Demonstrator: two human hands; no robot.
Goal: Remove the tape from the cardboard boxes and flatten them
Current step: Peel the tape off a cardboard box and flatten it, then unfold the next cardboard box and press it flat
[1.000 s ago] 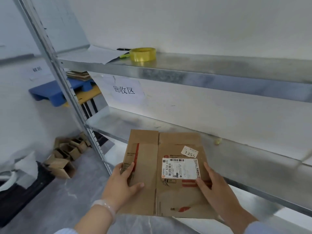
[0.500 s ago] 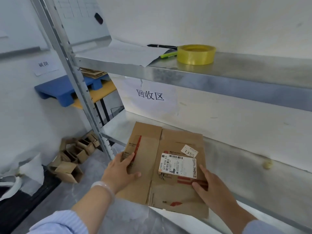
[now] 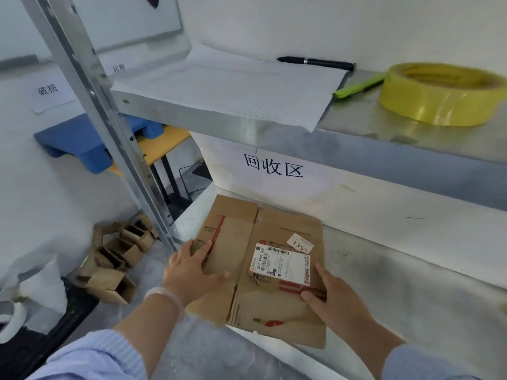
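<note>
The flat cardboard box (image 3: 274,311) is brown, with red stripes and a red mark near its front edge. Its label (image 3: 279,263) is white with black print and barcodes. The small tag (image 3: 300,244) beside it is white with black digits. The tape roll (image 3: 439,97) is clear yellow. The pen (image 3: 315,62) is black and the marker (image 3: 359,87) is light green. The paper sheet (image 3: 233,86) is white with a fine dotted grid. The sign (image 3: 274,168) is white with black characters. The shelf (image 3: 356,157) is dull silver-grey. The pallet (image 3: 79,141) is blue. The sleeve (image 3: 90,357) is pale blue with thin stripes.
</note>
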